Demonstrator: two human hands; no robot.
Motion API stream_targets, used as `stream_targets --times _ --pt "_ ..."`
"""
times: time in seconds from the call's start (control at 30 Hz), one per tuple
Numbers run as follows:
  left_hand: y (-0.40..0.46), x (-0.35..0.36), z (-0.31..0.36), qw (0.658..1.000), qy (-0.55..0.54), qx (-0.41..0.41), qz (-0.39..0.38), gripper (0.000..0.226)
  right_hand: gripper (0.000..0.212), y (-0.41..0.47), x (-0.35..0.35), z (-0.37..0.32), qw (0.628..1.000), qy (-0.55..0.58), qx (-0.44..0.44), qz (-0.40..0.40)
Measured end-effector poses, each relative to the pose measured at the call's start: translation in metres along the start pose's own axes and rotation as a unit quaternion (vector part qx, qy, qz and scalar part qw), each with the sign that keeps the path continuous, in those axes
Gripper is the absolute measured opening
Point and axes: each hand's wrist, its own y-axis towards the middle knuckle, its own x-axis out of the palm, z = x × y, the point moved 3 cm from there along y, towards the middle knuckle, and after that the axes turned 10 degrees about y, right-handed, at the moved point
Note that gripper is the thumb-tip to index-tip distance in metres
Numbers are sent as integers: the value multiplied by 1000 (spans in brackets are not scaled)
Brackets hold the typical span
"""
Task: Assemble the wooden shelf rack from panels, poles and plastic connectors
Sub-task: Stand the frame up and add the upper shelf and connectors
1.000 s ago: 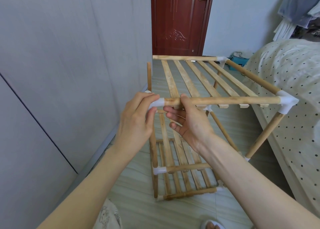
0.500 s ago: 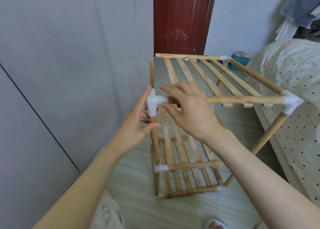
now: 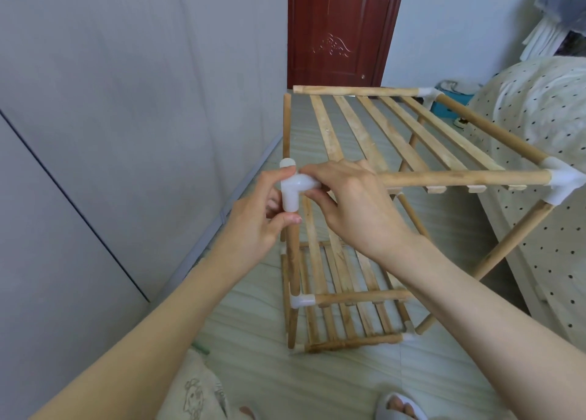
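The rack (image 3: 364, 203) stands on the floor (image 3: 253, 356). Our white connector (image 3: 293, 188) has swung round onto the near-left pole (image 3: 293, 261): left hand (image 3: 253, 219) grips it, right hand (image 3: 355, 203) pinches its rail end. Corner nearly joined!

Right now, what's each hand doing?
Left hand: grips the white connector and the pole under it.
Right hand: fingers pinch the connector's other arm, where the front rail enters.
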Motion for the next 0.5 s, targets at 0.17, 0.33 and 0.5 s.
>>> stream_targets --times 0.17,0.33,0.5 --pt "-1 0 1 999 -21 -4 -35 74 29 3 0 1 1000 2 11 -27" --pt "-6 2 8 999 -38 2 -9 45 33 -10 -22 11 999 5 33 -28" --pt "9 -3 18 994 -27 -3 103 16 37 -19 -45 32 993 -68 91 -23"
